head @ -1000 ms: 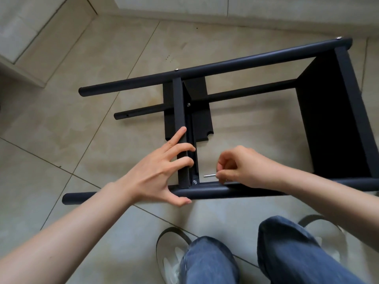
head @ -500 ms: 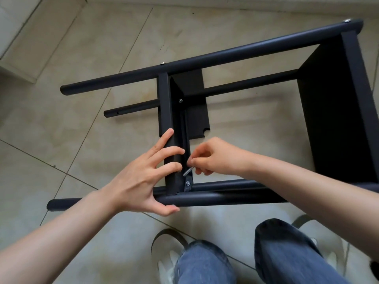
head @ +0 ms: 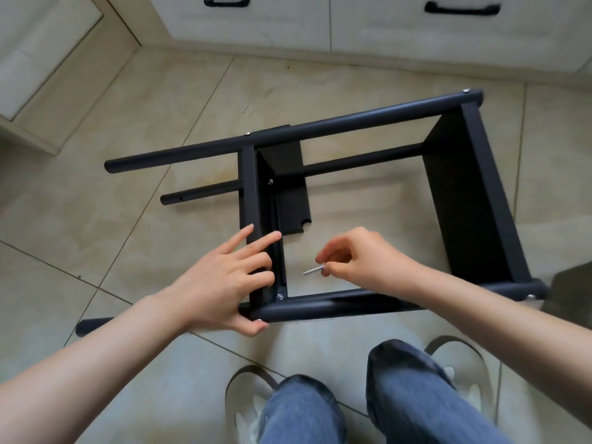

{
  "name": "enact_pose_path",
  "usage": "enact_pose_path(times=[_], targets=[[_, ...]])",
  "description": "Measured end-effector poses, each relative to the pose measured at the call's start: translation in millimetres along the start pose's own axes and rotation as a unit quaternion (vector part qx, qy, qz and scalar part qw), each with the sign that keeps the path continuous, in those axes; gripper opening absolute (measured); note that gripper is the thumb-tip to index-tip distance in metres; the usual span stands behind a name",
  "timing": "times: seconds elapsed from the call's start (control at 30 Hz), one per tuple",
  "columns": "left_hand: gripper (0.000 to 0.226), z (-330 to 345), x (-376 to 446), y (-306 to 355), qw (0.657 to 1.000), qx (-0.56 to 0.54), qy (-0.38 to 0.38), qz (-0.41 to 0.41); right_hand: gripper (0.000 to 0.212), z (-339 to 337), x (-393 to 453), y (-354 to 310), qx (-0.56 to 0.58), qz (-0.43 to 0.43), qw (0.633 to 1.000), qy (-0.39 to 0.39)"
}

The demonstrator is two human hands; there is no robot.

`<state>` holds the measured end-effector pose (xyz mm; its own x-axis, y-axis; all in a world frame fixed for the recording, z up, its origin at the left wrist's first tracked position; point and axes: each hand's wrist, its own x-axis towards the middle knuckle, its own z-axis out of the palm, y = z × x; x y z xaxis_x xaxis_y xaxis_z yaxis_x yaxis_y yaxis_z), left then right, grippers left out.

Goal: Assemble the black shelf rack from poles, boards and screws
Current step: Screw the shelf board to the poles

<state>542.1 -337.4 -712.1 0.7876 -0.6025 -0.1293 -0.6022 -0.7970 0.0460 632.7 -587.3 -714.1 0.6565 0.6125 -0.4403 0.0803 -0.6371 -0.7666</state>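
Shelf rack (head: 352, 200), partly built, is laid on its side on the tiled floor (head: 96, 219). Its middle board (head: 253, 219) is steadied by the left hand (head: 221, 283), fingers spread, thumb hooked under the near pole (head: 336, 307). A small hex key (head: 314, 270) is pinched in the right hand (head: 358, 261), clear of the corner screw (head: 280, 296). If seated askew, the screw could be stripped.

Inside the rack (head: 320, 219), open floor (head: 368, 203) shows between the middle board (head: 253, 219) at nine o'clock and the end board (head: 455, 203) at three. The near pole (head: 336, 307) bars six o'clock, the far pole (head: 352, 123) twelve.
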Motion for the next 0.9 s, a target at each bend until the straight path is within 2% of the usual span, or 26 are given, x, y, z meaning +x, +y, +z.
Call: enact_pose_path(times=[0.27, 0.47, 0.7, 0.8, 0.9], targets=[[0.039, -17, 10, 7, 0.992, 0.061, -0.106, 0.035, 0.016, -36, -69, 0, 0.039, -0.037, 0.992, 0.114], [0.041, -21, 16, 14, 0.988, 0.082, -0.131, 0.020, 0.012, -67, -121, 34, 0.098, 0.014, 0.965, 0.243], [0.057, -17, 43, 40, 0.988, 0.051, -0.144, -0.010, 0.003, -99, -173, 105, 0.122, 0.118, 0.909, 0.380], [0.056, -15, 56, 50, 0.990, 0.046, -0.137, -0.009, 0.002, -112, -186, 147, 0.131, 0.205, 0.871, 0.427], [0.058, -14, 66, 57, 0.990, 0.051, -0.133, -0.002, 0.005, -120, -191, 188, 0.115, 0.305, 0.839, 0.435]])
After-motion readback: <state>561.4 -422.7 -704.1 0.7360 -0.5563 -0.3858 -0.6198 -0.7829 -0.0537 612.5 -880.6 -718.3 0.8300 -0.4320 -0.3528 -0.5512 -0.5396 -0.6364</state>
